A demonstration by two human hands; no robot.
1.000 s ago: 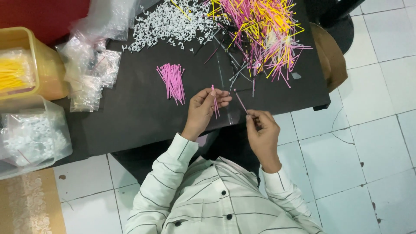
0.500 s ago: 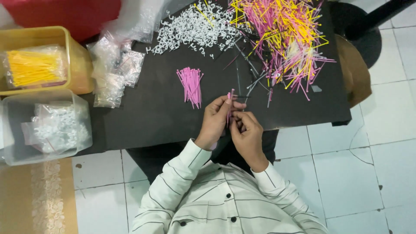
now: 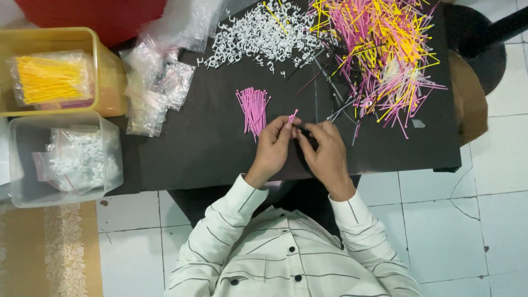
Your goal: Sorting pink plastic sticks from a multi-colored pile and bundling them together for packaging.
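Observation:
My left hand [image 3: 272, 147] pinches a few short pink sticks [image 3: 292, 116] that poke up above my fingertips. My right hand [image 3: 325, 151] meets it from the right, fingers closed on a thin dark stick [image 3: 300, 128] between the two hands. Both hands rest over the near edge of the black table [image 3: 209, 143]. A small neat bundle of pink sticks [image 3: 253, 109] lies just left of my left hand.
A big loose pile of pink and yellow sticks [image 3: 379, 55] fills the table's far right. White plastic clips [image 3: 264, 33] lie at the far middle. Clear bags [image 3: 157, 88] sit at left, beside a yellow bin [image 3: 102, 82] and a clear bin [image 3: 113, 159].
My right hand has come in from the right to meet my left hand, and both now work together on the sticks. The view has shifted slightly.

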